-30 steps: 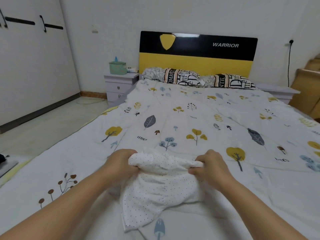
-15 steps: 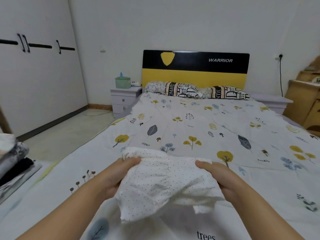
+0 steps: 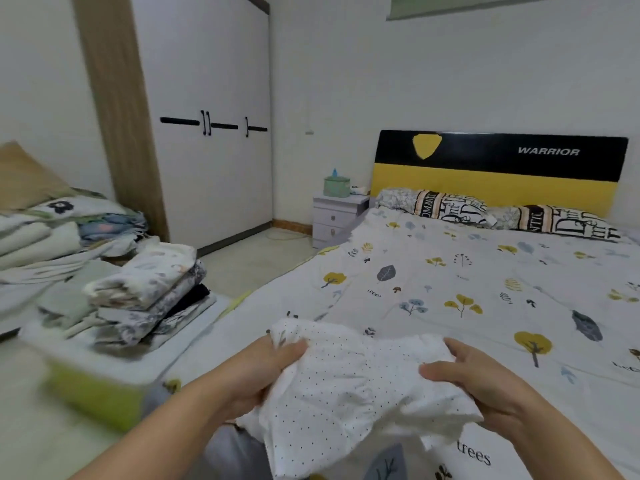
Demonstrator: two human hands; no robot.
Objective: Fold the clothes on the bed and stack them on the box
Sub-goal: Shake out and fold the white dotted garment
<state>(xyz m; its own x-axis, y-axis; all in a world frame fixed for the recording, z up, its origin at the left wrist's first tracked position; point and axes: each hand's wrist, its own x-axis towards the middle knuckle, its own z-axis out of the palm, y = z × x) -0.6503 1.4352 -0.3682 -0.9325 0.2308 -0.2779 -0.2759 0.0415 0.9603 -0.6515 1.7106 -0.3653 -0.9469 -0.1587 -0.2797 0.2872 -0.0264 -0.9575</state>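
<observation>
Swinging left since earlier frame, box (image 3: 104, 382) stack now showing | left hand (image 3: 256, 372), right hand (image 3: 474, 379) gripping dotted garment (image 3: 349, 386) edges | handling light, limp, likely sagging; supporting underneath.

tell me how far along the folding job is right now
Done: a stack of folded clothes already sits on the box beside the bed. In hand: the left hand and right hand both grip a white dotted garment, loosely bunched and lifted above the bed. Left: putting this piece on the stack. No other loose clothes show on the visible part of the bed.
</observation>
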